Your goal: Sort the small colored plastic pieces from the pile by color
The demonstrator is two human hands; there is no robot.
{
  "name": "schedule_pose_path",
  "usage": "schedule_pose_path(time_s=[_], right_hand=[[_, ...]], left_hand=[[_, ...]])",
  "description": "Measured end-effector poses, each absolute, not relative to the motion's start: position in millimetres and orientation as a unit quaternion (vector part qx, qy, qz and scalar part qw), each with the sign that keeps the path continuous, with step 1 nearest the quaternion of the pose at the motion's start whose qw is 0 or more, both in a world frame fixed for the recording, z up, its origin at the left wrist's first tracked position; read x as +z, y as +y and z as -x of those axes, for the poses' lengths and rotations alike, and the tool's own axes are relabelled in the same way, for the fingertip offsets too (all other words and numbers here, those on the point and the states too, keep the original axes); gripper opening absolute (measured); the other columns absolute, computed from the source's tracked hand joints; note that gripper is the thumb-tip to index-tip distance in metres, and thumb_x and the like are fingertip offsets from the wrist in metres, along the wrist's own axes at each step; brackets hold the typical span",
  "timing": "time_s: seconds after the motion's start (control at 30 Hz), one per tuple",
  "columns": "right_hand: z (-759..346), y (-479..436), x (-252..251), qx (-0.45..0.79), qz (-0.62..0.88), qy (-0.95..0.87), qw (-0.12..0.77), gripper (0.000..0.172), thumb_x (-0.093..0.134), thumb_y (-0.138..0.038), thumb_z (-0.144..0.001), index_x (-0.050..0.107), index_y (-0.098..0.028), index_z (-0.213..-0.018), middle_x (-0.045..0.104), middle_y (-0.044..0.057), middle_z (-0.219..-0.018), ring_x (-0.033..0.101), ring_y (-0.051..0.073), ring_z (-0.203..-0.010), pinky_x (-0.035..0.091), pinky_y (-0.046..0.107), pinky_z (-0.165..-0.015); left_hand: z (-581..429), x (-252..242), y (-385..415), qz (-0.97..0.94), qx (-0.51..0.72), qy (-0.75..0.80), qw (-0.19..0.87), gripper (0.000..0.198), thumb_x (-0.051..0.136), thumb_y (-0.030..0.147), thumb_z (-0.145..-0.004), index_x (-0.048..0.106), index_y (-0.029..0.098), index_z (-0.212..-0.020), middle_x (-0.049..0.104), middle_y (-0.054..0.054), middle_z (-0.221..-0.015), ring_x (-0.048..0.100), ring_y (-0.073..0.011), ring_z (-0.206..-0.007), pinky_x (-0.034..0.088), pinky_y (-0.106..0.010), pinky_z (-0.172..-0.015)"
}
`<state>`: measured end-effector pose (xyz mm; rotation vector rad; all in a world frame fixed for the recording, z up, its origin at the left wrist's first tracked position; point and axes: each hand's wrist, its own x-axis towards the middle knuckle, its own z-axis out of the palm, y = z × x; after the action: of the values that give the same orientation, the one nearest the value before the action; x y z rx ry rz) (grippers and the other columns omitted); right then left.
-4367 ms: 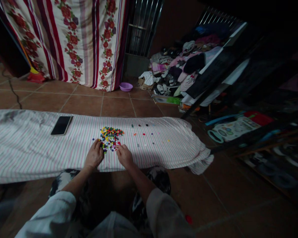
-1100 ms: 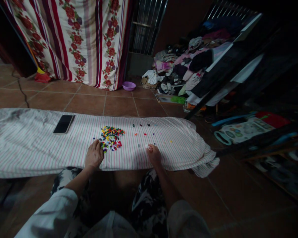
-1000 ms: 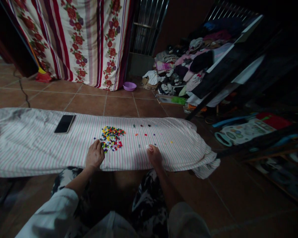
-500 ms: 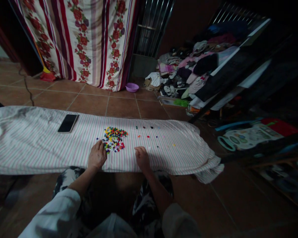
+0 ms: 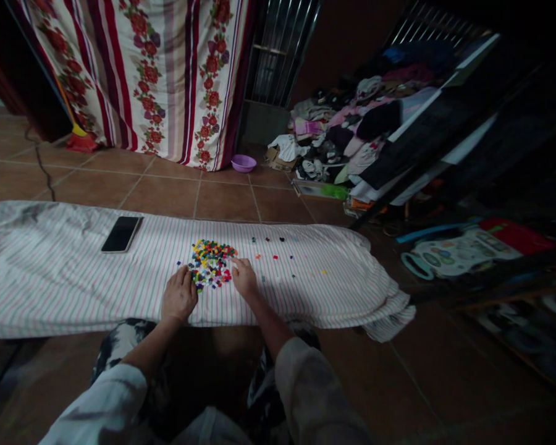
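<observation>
A pile of small multicoloured square pieces (image 5: pixel 212 254) lies on the striped cloth (image 5: pixel 74 266). My left hand (image 5: pixel 180 293) rests flat at the pile's lower left edge, fingers stretched out, holding nothing that I can see. At the pile's right side is my right hand (image 5: pixel 244 277), its index finger extended to the edge pieces and the other fingers bent. Nothing shows in its grasp. Single pieces sit spaced apart right of the pile, among them a red piece (image 5: pixel 275 257), a black piece (image 5: pixel 282 239), a yellow piece (image 5: pixel 324 271) and a grey-blue piece (image 5: pixel 263 279).
A dark-screened phone (image 5: pixel 122 234) lies on the cloth at the left. Beyond, on the tiled floor, are a purple basin (image 5: pixel 243 163), a red broom (image 5: pixel 82 143) and a flowered curtain (image 5: pixel 176 80). A heap of clothes (image 5: pixel 333 130) fills the back right.
My right hand has moved left and forward to the pile, uncovering a grey-blue piece on the cloth. My left hand stays beside the pile. The view has shifted slightly.
</observation>
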<state>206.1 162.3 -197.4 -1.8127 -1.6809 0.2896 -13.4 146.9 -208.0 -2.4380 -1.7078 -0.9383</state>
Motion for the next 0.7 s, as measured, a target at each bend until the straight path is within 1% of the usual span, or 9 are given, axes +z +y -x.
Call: schedule_pose_path(time_s=[0.1,0.2,0.3,0.43,0.53,0.7], right_hand=[[-203.5,171.8,-196.3,0.109,0.685,-0.652,0.306,0.041,0.047,-0.009,-0.085,0.066,-0.024,-0.118,0.062,0.007,-0.110,0.060,0.019,-0.102,0.048,0.030,-0.093],[-202.5,176.0,-195.5,0.110,0.687,-0.658,0.287,0.041,0.047,-0.010,-0.087,0.066,-0.027,-0.119,0.062,0.006,-0.109,0.060,0.018,-0.100,0.049,0.028,-0.091],[-202.3,176.4,-193.0,0.117,0.698,-0.659,0.254,0.040,0.045,-0.012,-0.090,0.065,-0.026,-0.122,0.062,0.007,-0.109,0.060,0.018,-0.101,0.048,0.027,-0.090],[-201.5,175.5,-186.7,0.128,0.707,-0.658,0.225,0.038,0.044,-0.015,-0.092,0.063,-0.026,-0.123,0.061,0.006,-0.114,0.058,0.016,-0.107,0.046,0.025,-0.093],[-199.9,176.1,-181.2,0.131,0.718,-0.649,0.214,0.033,0.044,-0.017,-0.093,0.064,-0.026,-0.118,0.061,0.005,-0.114,0.058,0.015,-0.104,0.045,0.024,-0.091],[-197.2,178.8,-173.6,0.136,0.744,-0.623,0.199,0.021,0.049,-0.023,-0.093,0.065,-0.025,-0.107,0.062,0.004,-0.109,0.060,0.015,-0.096,0.045,0.024,-0.082]], left_hand=[[13.4,-206.9,146.4,0.783,-0.301,-0.544,0.015,0.036,0.037,0.024,-0.091,0.056,0.012,-0.118,0.056,-0.019,-0.128,0.051,-0.0311,-0.122,0.043,-0.048,-0.101],[13.5,-206.2,146.4,0.786,-0.300,-0.540,0.026,0.035,0.036,0.023,-0.091,0.056,0.011,-0.117,0.056,-0.020,-0.128,0.052,-0.0314,-0.121,0.044,-0.047,-0.100],[13.5,-205.4,146.2,0.789,-0.293,-0.538,0.045,0.035,0.036,0.023,-0.091,0.056,0.010,-0.116,0.057,-0.020,-0.126,0.054,-0.0310,-0.118,0.045,-0.046,-0.098],[13.4,-203.3,145.4,0.791,-0.281,-0.540,0.058,0.035,0.036,0.022,-0.091,0.056,0.009,-0.116,0.058,-0.019,-0.126,0.055,-0.0299,-0.117,0.046,-0.044,-0.098],[13.3,-201.9,144.8,0.791,-0.277,-0.542,0.062,0.036,0.036,0.023,-0.091,0.058,0.008,-0.115,0.059,-0.020,-0.125,0.055,-0.0304,-0.117,0.046,-0.044,-0.098],[13.0,-201.7,145.1,0.791,-0.275,-0.543,0.056,0.036,0.036,0.023,-0.091,0.058,0.009,-0.116,0.059,-0.020,-0.126,0.055,-0.0305,-0.118,0.046,-0.045,-0.098]])
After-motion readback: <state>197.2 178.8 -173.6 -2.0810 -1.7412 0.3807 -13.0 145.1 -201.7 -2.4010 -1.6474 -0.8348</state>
